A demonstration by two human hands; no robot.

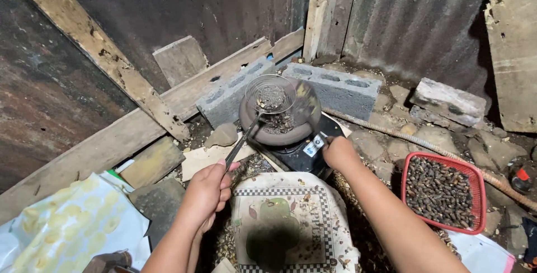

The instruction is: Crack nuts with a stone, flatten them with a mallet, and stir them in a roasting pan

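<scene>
My left hand (206, 193) grips the long metal handle of a round wire skimmer (271, 94). The skimmer holds a small heap of dark roasted bits above a brown clay pot (263, 130). The pot sits tilted on a black stove (296, 155) and holds more dark bits. My right hand (338, 153) is closed around the end of a stirring tool (307, 105), whose blurred head reaches into the pot's right side. A stained cloth with a checked border (291, 222) lies between my arms in front of the stove.
A red plastic basket (475, 192) full of dark seeds stands at the right. Two grey concrete blocks (335, 85) sit behind the pot, against wooden planks and corrugated metal walls. Stones and a brown hose (391, 133) lie on the ground. A yellow-patterned sheet (67, 228) lies at the lower left.
</scene>
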